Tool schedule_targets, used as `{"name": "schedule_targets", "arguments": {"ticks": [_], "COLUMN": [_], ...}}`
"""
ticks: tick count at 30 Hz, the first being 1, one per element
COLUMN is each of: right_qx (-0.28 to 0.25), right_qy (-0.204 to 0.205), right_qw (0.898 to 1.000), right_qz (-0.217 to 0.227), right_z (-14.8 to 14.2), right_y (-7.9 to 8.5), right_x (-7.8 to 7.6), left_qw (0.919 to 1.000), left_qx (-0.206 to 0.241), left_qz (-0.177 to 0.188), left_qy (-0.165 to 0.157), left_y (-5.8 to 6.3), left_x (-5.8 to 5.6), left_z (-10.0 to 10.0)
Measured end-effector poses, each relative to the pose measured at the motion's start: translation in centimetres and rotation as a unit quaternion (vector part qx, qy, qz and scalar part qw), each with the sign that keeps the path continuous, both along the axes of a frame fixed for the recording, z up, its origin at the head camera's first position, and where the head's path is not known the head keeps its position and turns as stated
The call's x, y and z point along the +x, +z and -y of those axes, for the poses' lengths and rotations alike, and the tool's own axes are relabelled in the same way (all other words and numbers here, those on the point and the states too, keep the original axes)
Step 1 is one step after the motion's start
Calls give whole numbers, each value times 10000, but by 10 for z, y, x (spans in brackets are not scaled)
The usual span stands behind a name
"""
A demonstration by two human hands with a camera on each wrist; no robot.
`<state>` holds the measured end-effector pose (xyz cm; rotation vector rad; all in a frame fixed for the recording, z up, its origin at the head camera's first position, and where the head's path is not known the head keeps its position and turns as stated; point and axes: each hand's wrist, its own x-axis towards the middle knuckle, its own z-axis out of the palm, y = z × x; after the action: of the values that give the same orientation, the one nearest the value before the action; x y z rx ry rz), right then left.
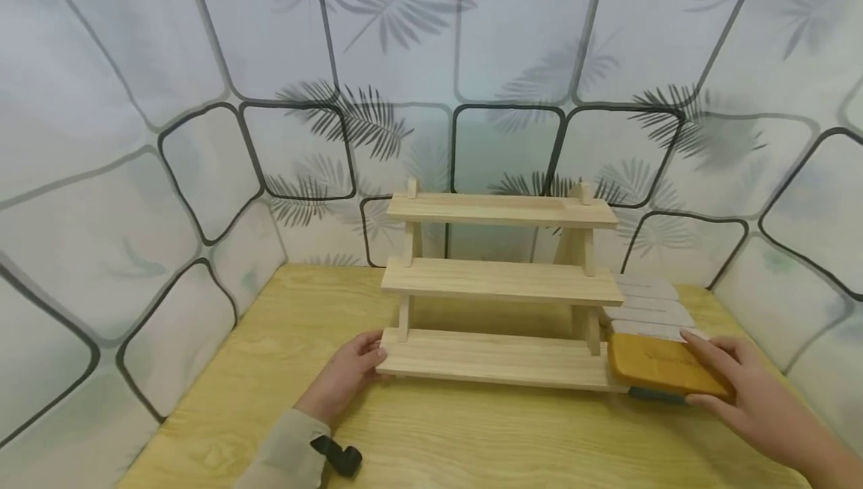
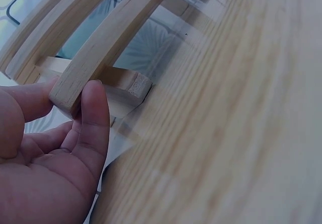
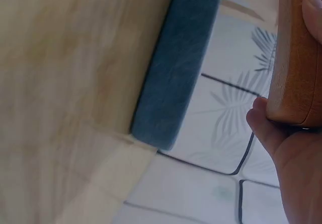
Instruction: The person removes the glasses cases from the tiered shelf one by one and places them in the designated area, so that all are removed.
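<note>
A three-tier wooden display stand (image 1: 499, 279) of pale boards stands at the middle of the table. My left hand (image 1: 350, 369) pinches the left end of its lowest board (image 2: 95, 58), thumb on one face and fingertip on the other. At the stand's right end my right hand (image 1: 748, 392) grips an orange leather-like case (image 1: 667, 364), which has rounded corners and small lettering on top. The case is raised and tilted, and its left end overlaps the lowest board in the head view. In the right wrist view a seam runs along the case (image 3: 297, 73).
A dark blue case (image 3: 176, 68) lies on the table under the orange one, mostly hidden in the head view. Several whitish cases (image 1: 650, 313) lie in a row behind it, right of the stand. Patterned fabric walls (image 1: 404, 129) enclose the wood-grain table (image 1: 472, 436).
</note>
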<state>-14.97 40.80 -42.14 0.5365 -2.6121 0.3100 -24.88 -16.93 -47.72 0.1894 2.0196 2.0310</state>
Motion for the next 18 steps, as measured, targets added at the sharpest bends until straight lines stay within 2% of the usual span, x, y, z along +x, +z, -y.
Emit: {"name": "schedule_targets", "arguments": {"ticks": [3,6,10,14,18], "right_qx": [19,-71,-251,-364,-409], "right_qy": [-252,-566,-768,-667,-591], "right_qw": [9995,9934,9776,9720,9715], "right_qz": [193,994,1943,2225,2257], "right_z": [-12,-21,-28,-33,-36], "right_y": [-9,-14,-18,-24,-27], "right_x": [9,14,17,19,19], "left_qw": [10000,10000,9999,9999,9998], "left_qx": [6,-4,-15,-40,-56], "left_qz": [-25,-25,-48,-39,-49], "left_qy": [-20,-42,-88,-144,-174], "left_y": [1,2,2,-1,-3], "left_x": [-2,-4,-6,-6,-4], "left_z": [-1,-1,-1,0,2]}}
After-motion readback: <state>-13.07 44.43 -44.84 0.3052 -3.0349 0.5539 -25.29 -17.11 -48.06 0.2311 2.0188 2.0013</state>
